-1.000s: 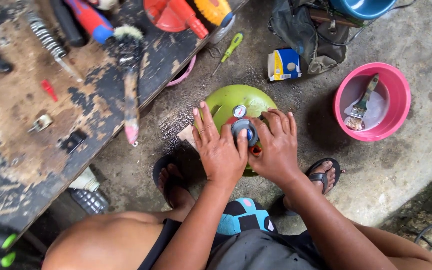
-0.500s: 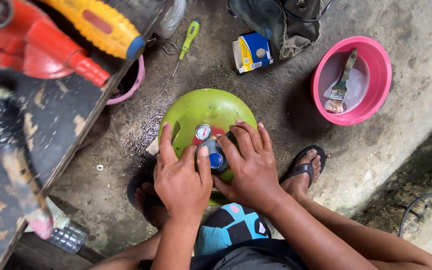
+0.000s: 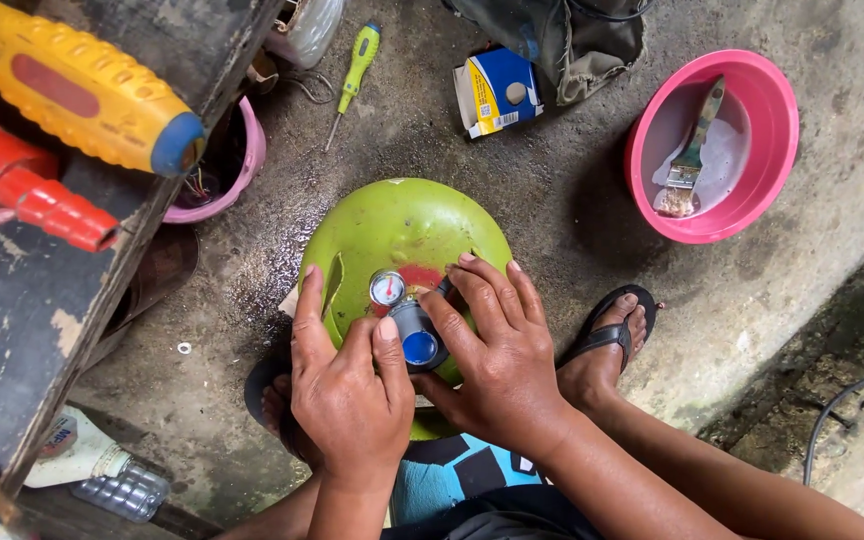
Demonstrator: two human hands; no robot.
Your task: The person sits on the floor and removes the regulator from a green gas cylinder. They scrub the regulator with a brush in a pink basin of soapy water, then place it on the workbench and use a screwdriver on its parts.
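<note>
A green gas cylinder (image 3: 404,228) stands on the concrete floor between my feet. On its top sits a grey regulator (image 3: 414,331) with a blue knob and a small round pressure gauge (image 3: 387,288). My left hand (image 3: 347,390) lies on the cylinder's left side, its thumb against the regulator. From the right, my right hand (image 3: 497,350) wraps its fingers around the regulator. Both hands grip it together.
A pink basin (image 3: 752,215) holding a paintbrush (image 3: 690,160) sits at the upper right. A blue and yellow carton (image 3: 497,90) and a green screwdriver (image 3: 355,70) lie beyond the cylinder. A dark workbench (image 3: 42,300) with yellow and red tools fills the left. My sandalled right foot (image 3: 607,345) is beside the cylinder.
The view has come closer and shifted left over the bench. Both hands stay on the regulator, with the fingers shifted slightly around it.
</note>
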